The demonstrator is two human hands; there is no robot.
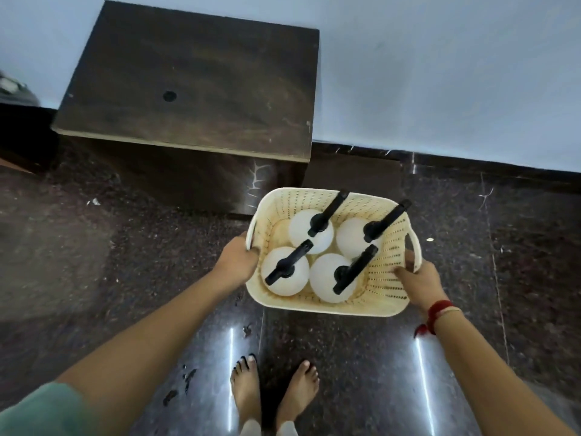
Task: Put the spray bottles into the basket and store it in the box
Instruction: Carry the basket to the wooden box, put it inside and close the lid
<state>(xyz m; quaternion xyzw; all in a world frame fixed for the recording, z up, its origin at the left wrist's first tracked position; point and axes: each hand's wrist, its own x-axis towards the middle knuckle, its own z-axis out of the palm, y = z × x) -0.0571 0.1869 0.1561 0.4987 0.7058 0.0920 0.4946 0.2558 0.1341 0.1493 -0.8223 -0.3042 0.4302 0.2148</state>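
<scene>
A cream perforated plastic basket (385, 278) hangs above the dark floor in front of me. Several white spray bottles (284, 276) with black trigger heads stand upright inside it, filling its bottom. My left hand (237, 261) grips the basket's left rim at the handle. My right hand (419, 280) holds the right side, fingers over the rim beside the right handle. A dark wooden box (195, 89) stands against the wall up and to the left of the basket, its flat top shut, with a round hole in it.
Dark polished stone floor (471, 247) runs all around, with light glare stripes. A pale wall (440, 73) rises behind the box. My bare feet (273, 391) stand below the basket. Something dark and low sits at the far left edge (19, 127).
</scene>
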